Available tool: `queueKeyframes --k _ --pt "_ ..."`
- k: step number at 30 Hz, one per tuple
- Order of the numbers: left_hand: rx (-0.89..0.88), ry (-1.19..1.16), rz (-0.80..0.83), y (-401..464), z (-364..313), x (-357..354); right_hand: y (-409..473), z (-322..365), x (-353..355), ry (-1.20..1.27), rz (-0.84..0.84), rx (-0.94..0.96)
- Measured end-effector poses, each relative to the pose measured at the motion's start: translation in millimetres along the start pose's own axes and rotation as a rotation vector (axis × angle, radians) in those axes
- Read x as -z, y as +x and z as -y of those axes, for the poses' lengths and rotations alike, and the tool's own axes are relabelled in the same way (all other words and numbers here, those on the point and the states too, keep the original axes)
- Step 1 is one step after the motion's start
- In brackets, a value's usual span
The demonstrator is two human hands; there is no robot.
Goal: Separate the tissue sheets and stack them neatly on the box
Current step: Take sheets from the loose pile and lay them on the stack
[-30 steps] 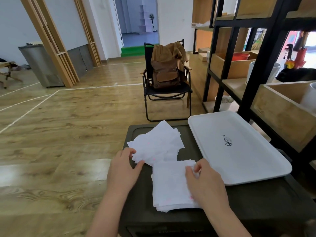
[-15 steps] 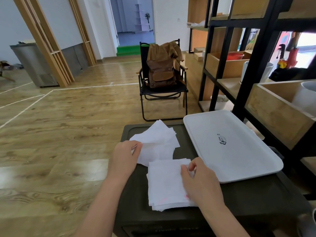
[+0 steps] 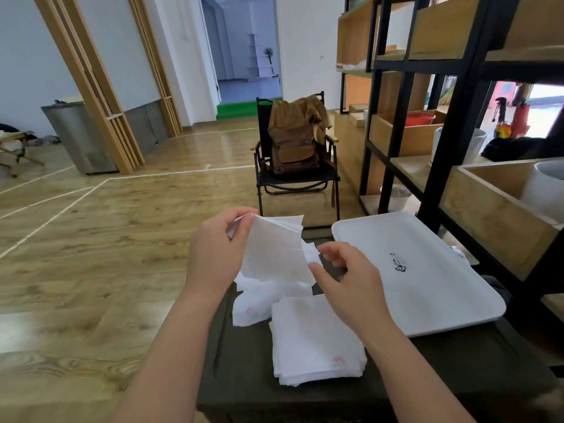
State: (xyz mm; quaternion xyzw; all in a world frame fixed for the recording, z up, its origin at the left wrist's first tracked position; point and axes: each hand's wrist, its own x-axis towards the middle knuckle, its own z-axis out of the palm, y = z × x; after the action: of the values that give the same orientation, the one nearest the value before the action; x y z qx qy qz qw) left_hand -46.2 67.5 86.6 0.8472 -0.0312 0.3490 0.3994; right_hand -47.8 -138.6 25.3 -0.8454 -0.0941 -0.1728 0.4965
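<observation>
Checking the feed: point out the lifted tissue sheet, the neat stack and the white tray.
lifted tissue sheet [image 3: 276, 254], head view, sheet's middle
neat stack [image 3: 314, 337], head view, top sheet
white tray [image 3: 427, 288], head view, bare floor

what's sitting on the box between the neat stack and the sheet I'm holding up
A loose pile of tissues lies on the box, between the stack and the lifted sheet, seen in the head view.

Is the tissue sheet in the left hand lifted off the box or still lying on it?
Lifted. The left hand pinches the tissue sheet by its top corner, so it hangs above the loose pile on the box.
</observation>
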Motion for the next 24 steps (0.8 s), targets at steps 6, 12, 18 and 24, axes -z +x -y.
queueKeyframes --k 6,12,18,24 --pt "-0.057 -0.031 -0.013 4.5 -13.5 5.0 23.9 20.0 -14.2 0.065 0.121 -0.005" --pt "0.089 0.105 0.034 17.3 10.9 -9.8 45.8 16.1 -27.4 0.013 0.138 -0.031" --pt "0.271 0.274 0.274 21.1 60.0 -43.1 65.6 -1.5 -33.5 -0.08 0.373 -0.208" --pt "0.334 0.2 0.108 3.4 70.0 -47.0 67.4 -5.8 -30.0 0.05 0.474 -0.276"
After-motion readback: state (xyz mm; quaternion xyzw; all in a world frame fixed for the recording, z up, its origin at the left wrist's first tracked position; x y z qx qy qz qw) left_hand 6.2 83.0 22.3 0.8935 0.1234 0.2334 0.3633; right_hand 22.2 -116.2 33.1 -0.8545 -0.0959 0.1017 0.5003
